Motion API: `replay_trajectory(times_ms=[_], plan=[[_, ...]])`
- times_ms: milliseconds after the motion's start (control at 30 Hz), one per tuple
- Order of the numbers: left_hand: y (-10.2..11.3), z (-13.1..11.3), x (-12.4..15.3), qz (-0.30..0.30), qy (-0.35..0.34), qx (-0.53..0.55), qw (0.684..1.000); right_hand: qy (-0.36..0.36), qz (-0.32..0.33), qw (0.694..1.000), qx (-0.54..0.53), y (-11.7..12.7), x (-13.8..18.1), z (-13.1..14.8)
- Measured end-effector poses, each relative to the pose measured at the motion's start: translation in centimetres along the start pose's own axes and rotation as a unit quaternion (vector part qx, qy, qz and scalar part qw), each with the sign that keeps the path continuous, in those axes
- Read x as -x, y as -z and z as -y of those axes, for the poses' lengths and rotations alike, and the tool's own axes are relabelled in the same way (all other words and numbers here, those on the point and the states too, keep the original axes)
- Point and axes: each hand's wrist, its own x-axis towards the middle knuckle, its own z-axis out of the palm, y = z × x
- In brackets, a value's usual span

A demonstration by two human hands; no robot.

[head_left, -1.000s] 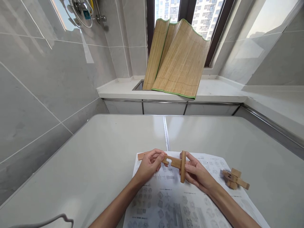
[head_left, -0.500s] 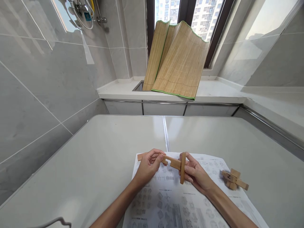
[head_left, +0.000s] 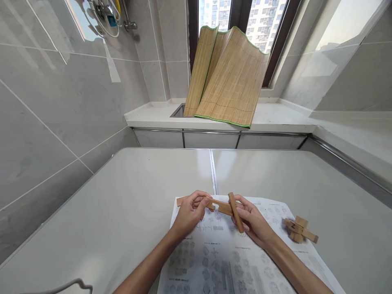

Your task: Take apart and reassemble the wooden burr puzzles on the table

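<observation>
Above a printed instruction sheet I hold wooden puzzle pieces in both hands. My left hand pinches the near end of a notched wooden bar. My right hand is closed round a second wooden bar, which crosses the notched one at its far end and leans to the left at the top. A loose wooden piece lies on the sheet's top left corner, just behind my left hand.
A partly joined wooden puzzle cluster lies on the sheet's right edge. The white table has a seam down its middle. A bamboo mat leans on the window over a counter. A grey cable curls at the bottom left.
The bar in my right hand has tilted from upright to slanted, its top leaning left. Both hands have kept their places.
</observation>
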Motion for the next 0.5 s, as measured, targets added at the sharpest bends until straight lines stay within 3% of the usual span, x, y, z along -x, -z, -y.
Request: replay_trajectory(times_ms=[167, 333, 500], plan=[[0.19, 0.24, -0.21, 0.004, 0.004, 0.007, 1.0, 0.001, -0.02, 1.0, -0.02, 0.14, -0.04, -0.19], [0.92, 0.4, -0.69, -0.048, -0.011, 0.02, 0.999, 0.056, -0.084, 0.993, -0.065, 0.5, -0.06, 0.19], [0.4, 0.37, -0.38, -0.07, -0.004, -0.06, 0.996, 0.041, -0.111, 0.987, 0.109, -0.12, -0.09, 0.36]])
